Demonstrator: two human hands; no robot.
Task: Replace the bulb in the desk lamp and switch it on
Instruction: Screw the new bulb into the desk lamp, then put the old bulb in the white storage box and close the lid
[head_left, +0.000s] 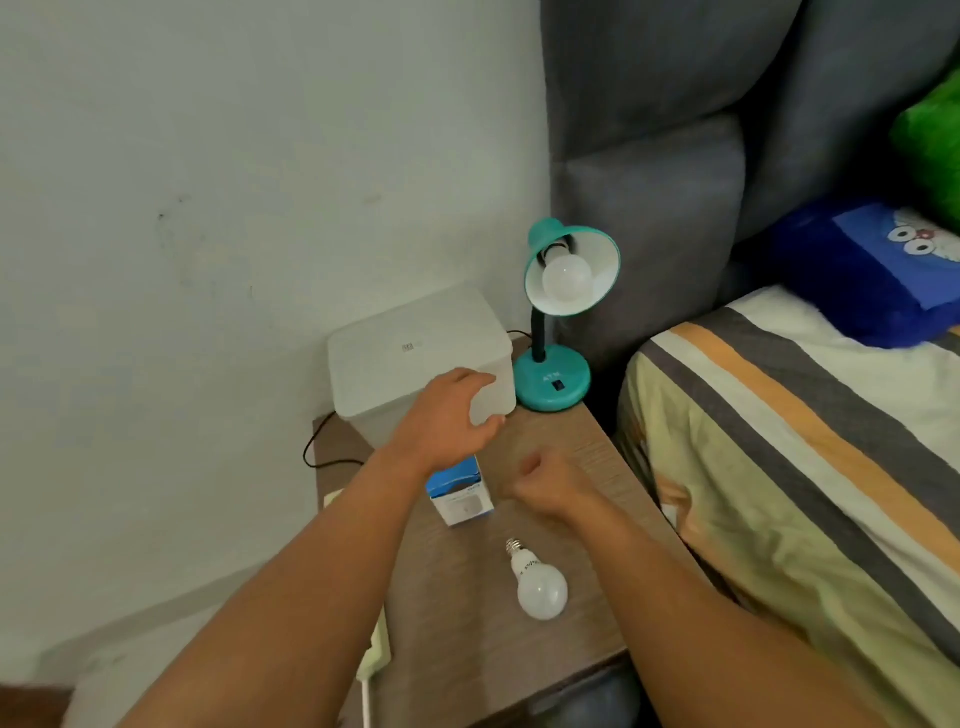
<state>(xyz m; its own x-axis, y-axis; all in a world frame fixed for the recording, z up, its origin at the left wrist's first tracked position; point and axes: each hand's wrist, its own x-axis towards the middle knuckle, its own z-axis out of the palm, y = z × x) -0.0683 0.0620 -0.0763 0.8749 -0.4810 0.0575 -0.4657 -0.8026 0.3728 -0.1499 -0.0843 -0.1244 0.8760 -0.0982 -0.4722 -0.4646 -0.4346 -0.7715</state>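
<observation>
Two bulbs, one lamp, and a crowded desk

Two bulbs are in sight: one sits screwed into the teal desk lamp (563, 291), inside its shade, and the loose bulb (540, 587) lies on its side on the desk (582, 457) near my right forearm, screw cap pointing away from me. I cannot tell from looks alone which is the fresh one, and nothing glows, so I judge the switching-on is not yet done.

My left hand (447, 415) grips the near corner of the white plastic box (415, 353), fingers curled round its edge. My right hand (545, 486) hovers over the desk in a loose fist, holding nothing. Beneath my left wrist stands the small blue-and-white bulb carton (460, 493).

Risks from here, as I see them. The loose bulb is round and lies unchocked close to my right arm; a careless sweep of the forearm could roll it toward the desk's edge and off. The box stands just beside the lamp's base (551, 382), so shoving it rightward could nudge the lamp or trap the black cord (317, 447) trailing behind. My left wrist could also tip the carton. The rocker switch (558, 385) on the base faces me, within reach.
</observation>
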